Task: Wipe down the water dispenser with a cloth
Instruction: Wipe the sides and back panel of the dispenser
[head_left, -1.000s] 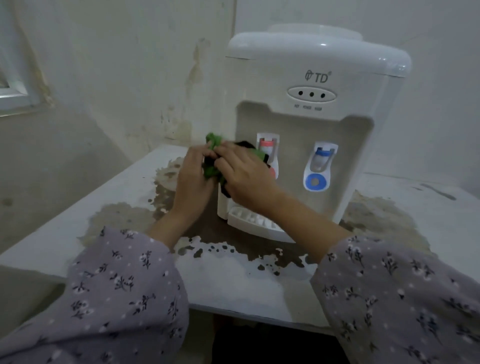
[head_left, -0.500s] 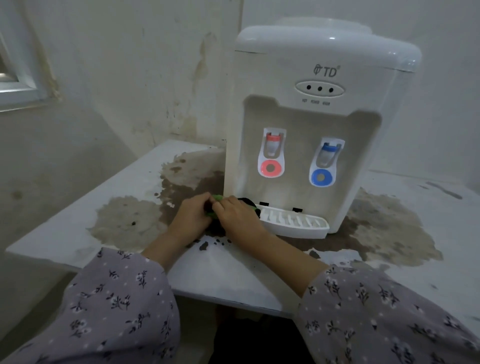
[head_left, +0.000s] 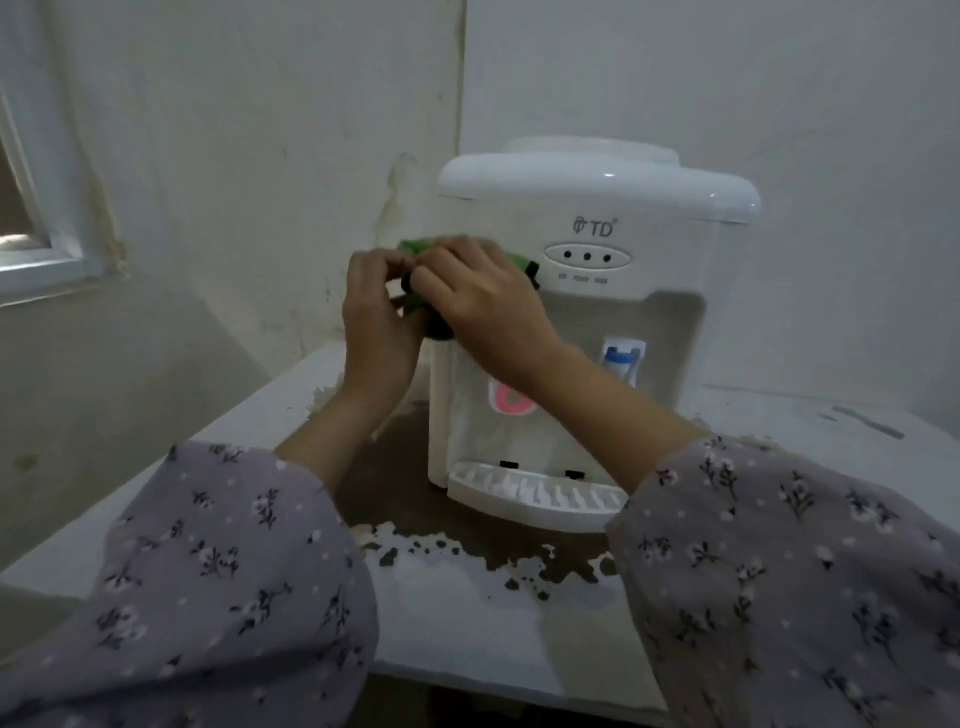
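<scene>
Gripping green cloth (head_left: 414, 246) in curled left hand (head_left: 376, 317) and right hand (head_left: 483, 306), pressed against water dispenser (head_left: 665, 244) upper front corner

so both forearms are stretched up and forward, left hand (head_left: 382, 317) and right hand (head_left: 485, 306) right next to each other, fingers curled round the cloth (head_left: 418, 247)

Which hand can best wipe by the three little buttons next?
Probably the right hand: it holds the green cloth against the dispenser front, beside the buttons. The left hand sits off the side edge.
</scene>
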